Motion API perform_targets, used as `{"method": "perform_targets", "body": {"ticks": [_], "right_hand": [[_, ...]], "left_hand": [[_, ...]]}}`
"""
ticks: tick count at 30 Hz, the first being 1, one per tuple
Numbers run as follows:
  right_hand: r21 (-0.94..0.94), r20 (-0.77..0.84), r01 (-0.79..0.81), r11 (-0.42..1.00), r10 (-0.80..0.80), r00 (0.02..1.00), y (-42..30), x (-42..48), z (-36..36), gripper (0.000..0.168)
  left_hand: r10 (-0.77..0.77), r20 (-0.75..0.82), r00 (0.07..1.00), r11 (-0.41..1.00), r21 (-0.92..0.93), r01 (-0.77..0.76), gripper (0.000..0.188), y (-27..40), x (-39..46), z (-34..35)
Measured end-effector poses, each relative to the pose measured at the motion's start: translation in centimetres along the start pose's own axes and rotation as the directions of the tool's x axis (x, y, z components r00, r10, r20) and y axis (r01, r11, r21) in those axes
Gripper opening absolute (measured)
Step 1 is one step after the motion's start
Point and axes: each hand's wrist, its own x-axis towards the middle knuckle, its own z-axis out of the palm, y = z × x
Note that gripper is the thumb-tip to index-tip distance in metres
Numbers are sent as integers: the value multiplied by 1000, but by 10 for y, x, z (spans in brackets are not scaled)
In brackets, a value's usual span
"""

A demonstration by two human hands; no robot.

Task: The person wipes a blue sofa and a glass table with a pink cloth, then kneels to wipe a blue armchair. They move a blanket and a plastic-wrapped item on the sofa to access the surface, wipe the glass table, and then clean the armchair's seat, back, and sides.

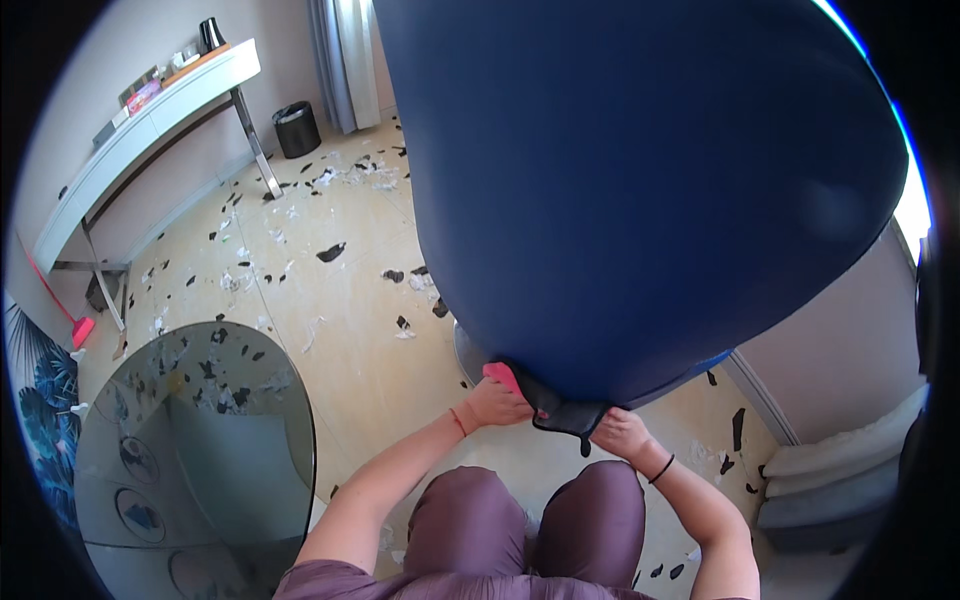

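Observation:
A large, smooth dark blue rounded object (637, 202), like the padded back of a chair, fills the upper middle and right. Beneath its lower edge, my left hand (499, 403) grips a dark grey and pink cloth (570, 416) at its left end. The cloth's right end is pinched in my right hand (621, 433), and its middle hangs between the two hands, with a small dark loop at the bottom. Part of the cloth touches the blue surface. Some fingers of both hands are hidden by the cloth.
A round glass tabletop (202, 450) stands close on my left. Black and white scraps litter the tiled floor (352, 277). Farther off are a white desk (157, 112), a black bin (297, 129) and a red broom (82, 330). Stacked cushions (832, 480) lie at the right.

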Motion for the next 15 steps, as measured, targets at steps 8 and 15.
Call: {"method": "perform_targets", "body": {"ticks": [8, 15], "right_hand": [[-1, -324, -273, 962, 258, 910, 10, 39, -101, 28], [-232, -675, -569, 789, 291, 678, 65, 157, -208, 24]], "left_hand": [[109, -312, 944, 984, 167, -58, 24, 32, 112, -91], [-102, -666, 739, 991, -5, 132, 35, 45, 250, -216]]}}
